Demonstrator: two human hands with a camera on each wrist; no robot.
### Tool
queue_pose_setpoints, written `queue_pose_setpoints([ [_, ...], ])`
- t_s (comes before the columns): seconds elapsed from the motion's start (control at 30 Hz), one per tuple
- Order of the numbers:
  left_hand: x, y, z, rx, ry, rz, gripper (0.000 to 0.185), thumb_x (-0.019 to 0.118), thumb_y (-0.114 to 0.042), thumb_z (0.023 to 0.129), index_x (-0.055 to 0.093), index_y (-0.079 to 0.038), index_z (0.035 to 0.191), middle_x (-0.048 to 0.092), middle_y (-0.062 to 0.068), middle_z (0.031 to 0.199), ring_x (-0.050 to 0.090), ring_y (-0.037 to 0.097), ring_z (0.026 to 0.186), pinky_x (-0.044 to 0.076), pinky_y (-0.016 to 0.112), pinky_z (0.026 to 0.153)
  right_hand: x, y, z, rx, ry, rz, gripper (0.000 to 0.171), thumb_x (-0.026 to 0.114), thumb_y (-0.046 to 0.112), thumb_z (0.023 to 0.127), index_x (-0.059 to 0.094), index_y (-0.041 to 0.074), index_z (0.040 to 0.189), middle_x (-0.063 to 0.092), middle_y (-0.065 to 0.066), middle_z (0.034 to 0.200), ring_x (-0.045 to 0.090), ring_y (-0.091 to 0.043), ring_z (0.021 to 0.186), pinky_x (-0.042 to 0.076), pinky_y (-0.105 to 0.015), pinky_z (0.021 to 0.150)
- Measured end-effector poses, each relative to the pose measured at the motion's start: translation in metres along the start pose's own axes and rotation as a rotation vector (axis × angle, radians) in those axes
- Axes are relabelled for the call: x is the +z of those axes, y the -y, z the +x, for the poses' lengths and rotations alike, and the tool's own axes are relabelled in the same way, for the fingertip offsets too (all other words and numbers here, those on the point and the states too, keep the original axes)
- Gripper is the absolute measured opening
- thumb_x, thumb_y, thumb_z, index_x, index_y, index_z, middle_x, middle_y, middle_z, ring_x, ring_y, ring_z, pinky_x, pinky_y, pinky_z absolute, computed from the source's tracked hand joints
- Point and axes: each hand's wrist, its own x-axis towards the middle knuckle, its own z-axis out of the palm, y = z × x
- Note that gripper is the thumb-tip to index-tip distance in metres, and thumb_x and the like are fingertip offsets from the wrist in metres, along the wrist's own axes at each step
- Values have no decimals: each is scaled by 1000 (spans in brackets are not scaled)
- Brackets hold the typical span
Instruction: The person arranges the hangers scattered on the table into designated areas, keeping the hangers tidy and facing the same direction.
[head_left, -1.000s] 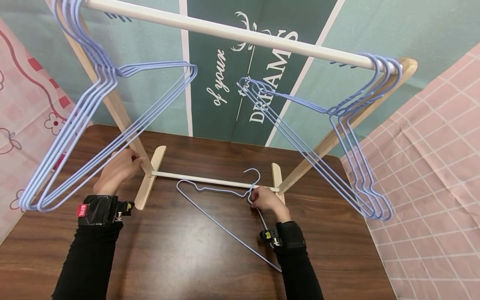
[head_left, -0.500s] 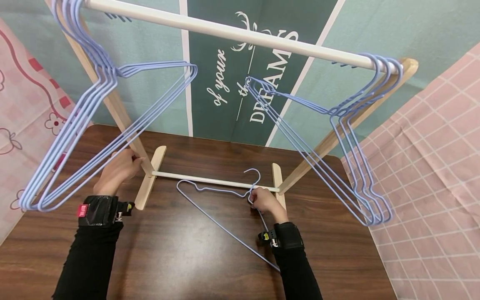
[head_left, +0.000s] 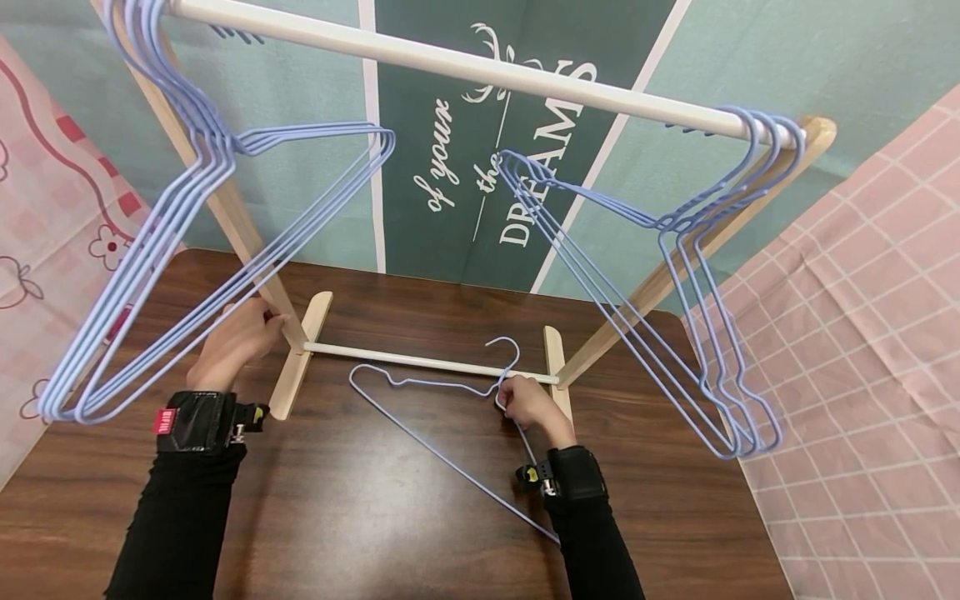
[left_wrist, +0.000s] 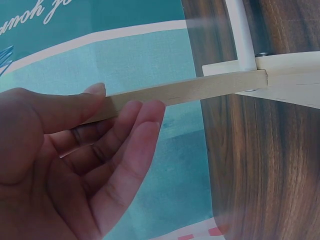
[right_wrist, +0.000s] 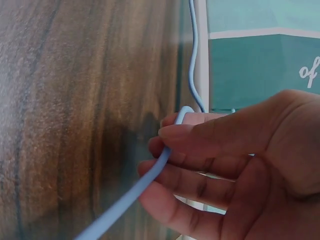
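Observation:
A light blue wire hanger (head_left: 420, 417) lies on the dark wooden table (head_left: 360, 517), its hook by the rack's lower white rod (head_left: 420, 360). My right hand (head_left: 525, 404) grips the hanger at its neck; in the right wrist view the fingers (right_wrist: 200, 145) curl round the blue wire (right_wrist: 150, 175). My left hand (head_left: 236, 342) holds the rack's slanted wooden leg (head_left: 247, 250), thumb and fingers (left_wrist: 125, 135) on either side of the wooden bar (left_wrist: 200, 90).
The wooden rack has a white top rod (head_left: 480, 71). Several blue hangers (head_left: 187, 242) hang at its left end and several more hangers (head_left: 675, 283) at its right end. Pink checked cloth (head_left: 862, 333) lies to the right, a green banner (head_left: 487, 150) behind.
The hangers on the right have swung slightly rightward. The hanger on the table has shifted a little. Both hands stay in place.

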Motion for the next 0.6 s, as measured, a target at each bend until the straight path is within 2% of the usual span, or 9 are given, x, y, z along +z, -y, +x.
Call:
queue_pose_setpoints([
  [0.33, 1, 0, 1, 21, -39, 20, 28, 42, -20, 95, 55, 5, 93, 51, 10, 68, 43, 20, 54, 33, 31, 48, -11, 6, -4, -66, -35, -51, 17, 62, -10, 60, 56, 6, 64, 43, 6, 54, 43, -11, 53, 35, -22, 50],
  [0.6, 2, 0, 2, 7, -13, 3, 33, 39, -22, 97, 54, 8, 99, 46, 9, 66, 37, 19, 53, 29, 31, 49, -21, 10, -10, -103, -88, -23, 18, 61, -11, 60, 57, 6, 66, 47, 6, 56, 44, -10, 56, 37, -24, 55],
])
